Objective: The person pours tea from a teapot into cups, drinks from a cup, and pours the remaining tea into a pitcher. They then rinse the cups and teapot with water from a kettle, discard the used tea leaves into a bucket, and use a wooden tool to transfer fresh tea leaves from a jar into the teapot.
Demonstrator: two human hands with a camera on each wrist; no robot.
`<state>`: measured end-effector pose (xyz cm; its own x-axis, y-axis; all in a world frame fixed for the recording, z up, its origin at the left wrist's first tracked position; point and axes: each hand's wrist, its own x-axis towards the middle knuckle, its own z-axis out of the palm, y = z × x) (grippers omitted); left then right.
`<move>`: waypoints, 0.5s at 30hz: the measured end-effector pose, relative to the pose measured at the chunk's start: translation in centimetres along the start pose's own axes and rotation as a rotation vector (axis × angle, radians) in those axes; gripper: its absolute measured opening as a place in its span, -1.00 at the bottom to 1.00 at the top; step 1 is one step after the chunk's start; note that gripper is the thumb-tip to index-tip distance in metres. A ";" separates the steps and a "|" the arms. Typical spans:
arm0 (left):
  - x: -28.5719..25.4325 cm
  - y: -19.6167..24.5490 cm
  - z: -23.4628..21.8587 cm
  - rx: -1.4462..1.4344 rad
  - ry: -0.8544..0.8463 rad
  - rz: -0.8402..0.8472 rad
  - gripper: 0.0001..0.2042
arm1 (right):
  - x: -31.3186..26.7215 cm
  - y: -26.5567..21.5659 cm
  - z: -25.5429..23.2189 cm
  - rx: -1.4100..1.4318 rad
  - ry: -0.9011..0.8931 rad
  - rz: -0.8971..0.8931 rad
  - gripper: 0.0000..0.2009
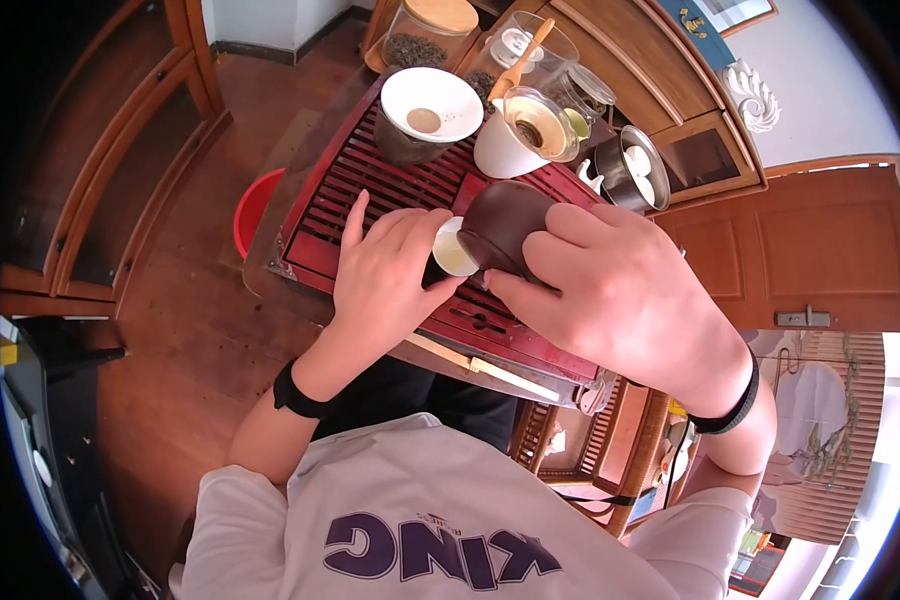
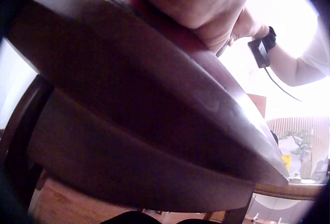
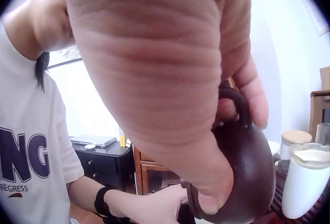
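Observation:
My right hand (image 1: 625, 290) grips a dark brown teaware pitcher (image 1: 510, 220), its fingers by the looped handle (image 3: 238, 103) and the thumb pressed along its side. The pitcher tilts toward the left, its lip right at a small cup (image 1: 454, 250) with a pale inside and a dark outside. Around that cup curl the thumb and fingers of my left hand (image 1: 385, 270), low over the tea tray. Pale liquid shows inside the cup. In the left wrist view the tray's edge (image 2: 154, 74) fills most of the picture and hides the cup.
The red slatted tea tray (image 1: 310, 240) bears a white strainer (image 1: 455, 90) on a dark vessel and a white pitcher (image 1: 500, 150) with a strainer. Behind stand a wooden-lidded jar (image 1: 430, 40) and a metal pot (image 1: 615, 185) holding white cups. A pale wooden stick (image 1: 515, 380) lies along the near edge.

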<state>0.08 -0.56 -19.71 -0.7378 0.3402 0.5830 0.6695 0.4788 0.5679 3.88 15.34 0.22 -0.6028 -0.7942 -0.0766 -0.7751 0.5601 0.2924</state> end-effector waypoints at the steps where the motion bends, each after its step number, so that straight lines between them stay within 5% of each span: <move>1: 0.0 0.0 0.0 -0.001 0.000 0.000 -0.40 | -0.2 0.0 0.0 -0.009 0.001 0.003 -0.75; 15: 0.0 0.2 -0.1 -0.015 0.002 -0.017 -0.43 | -5.6 -1.4 -1.4 0.002 -0.201 0.169 -0.74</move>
<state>0.19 -0.57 -19.50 -0.7491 0.3307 0.5740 0.6580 0.4726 0.5863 8.57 18.69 1.56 -0.7491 -0.6268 -0.2146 -0.6605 0.6814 0.3155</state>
